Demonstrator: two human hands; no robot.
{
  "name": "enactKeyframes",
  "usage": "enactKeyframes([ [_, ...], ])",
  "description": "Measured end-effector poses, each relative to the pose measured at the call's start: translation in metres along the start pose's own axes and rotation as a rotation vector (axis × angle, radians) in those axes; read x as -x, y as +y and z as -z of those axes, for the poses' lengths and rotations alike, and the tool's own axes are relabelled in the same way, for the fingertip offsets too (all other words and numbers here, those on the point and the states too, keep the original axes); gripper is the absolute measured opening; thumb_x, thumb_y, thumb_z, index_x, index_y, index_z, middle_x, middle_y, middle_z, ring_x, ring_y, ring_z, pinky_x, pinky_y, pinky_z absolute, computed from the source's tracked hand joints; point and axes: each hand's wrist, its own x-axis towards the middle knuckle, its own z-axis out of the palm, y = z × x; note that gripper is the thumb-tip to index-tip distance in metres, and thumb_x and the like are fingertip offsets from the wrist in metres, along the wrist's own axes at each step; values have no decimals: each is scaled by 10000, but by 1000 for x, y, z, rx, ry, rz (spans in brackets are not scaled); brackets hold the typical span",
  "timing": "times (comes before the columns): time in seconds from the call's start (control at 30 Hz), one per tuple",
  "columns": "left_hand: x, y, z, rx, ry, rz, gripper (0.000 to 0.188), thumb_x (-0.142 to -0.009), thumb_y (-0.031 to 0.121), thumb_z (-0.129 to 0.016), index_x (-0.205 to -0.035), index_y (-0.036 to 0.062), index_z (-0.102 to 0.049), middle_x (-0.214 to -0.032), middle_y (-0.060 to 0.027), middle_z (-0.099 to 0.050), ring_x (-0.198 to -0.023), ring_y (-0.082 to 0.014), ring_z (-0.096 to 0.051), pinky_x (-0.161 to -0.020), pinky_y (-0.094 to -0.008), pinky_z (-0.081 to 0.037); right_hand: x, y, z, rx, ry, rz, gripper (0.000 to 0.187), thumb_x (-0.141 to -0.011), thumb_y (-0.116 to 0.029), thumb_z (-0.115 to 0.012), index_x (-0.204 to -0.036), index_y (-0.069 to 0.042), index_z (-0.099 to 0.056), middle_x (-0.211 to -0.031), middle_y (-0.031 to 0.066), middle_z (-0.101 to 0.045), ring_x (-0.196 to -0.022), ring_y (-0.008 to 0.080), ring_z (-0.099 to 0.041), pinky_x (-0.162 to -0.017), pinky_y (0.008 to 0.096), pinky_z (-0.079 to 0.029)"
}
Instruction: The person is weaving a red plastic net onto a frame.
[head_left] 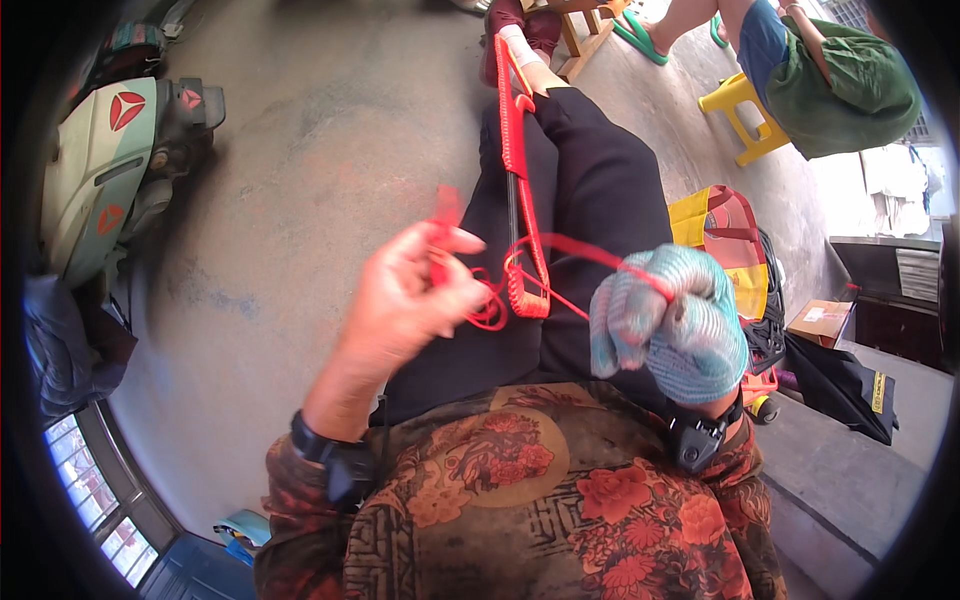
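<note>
On the lap, over the black trousers (590, 190), lies a long red-wrapped frame (517, 170). Its long axis runs from the near end, between the hands, to the far end by the foot. The bare left hand (410, 295) pinches red cord (490, 300) between thumb and fingertips. The gloved right hand (668, 320) is fisted, fingers pressed together, around a taut cord strand.

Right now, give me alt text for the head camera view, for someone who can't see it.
Seen from above, a seated person pulls red cord taut between a bare left hand and a right hand in a blue knitted glove, knotting it onto a long cord-wrapped frame lying along their black-trousered lap. Concrete floor, a parked scooter and a yellow stool surround them.
</note>
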Motion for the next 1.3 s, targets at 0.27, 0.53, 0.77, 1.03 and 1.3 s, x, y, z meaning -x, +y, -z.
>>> enactKeyframes([
  [0.27, -11, -32, -32, -209, 153, -48, 462, -771, 18, -804, -1155, -23, -549, -754, 59, -494, -669, -13, -476, -624, -192, -433, 33, -15, -16, -25, 120, -69, 172, -816, -64, -718, -918, 56, -650, -782, 136, -654, -673, 194, -642, -640, 302, -523],
  [0.53, -6, 2, 15, 97, 254, -160, 377, -945, 102, -635, -1275, -47, -527, -1068, -98, -684, -854, -117, -651, -773, -266, -560, -26, -2, 30, 1311, 416, 349, 214, -884, -129, -706, -1065, -27, -656, -946, 125, -692, -769, 246, -676, -706, 336, -543],
  [0.77, -16, -21, 1, -598, 36, -73, 162, -905, 86, -679, -1042, 2, -704, -817, 14, -634, -671, -39, -527, -602, -218, -443, -41, 55, 29, 1333, 135, -176, 189, -877, -226, -671, -941, -57, -724, -818, 182, -695, -762, 341, -692, -688, 383, -545],
  [1.03, -12, 3, 22, -21, 8, 20, 281, -971, 212, -646, -1123, -24, -643, -927, -97, -695, -742, -113, -647, -580, -206, -525, -28, 10, 35, 812, 475, -92, 133, -895, -131, -653, -938, -16, -707, -853, 72, -727, -756, 120, -676, -698, 283, -534],
  [1.3, -10, -6, -25, 958, -585, 22, 638, -1006, 578, -449, -1196, -16, -583, -1431, -281, -466, -1354, -347, -463, -838, -391, -590, -17, -41, 9, -362, -1009, -59, 252, -983, -193, -617, -1076, 17, -515, -1054, 237, -682, -871, 396, -708, -633, 454, -563],
])
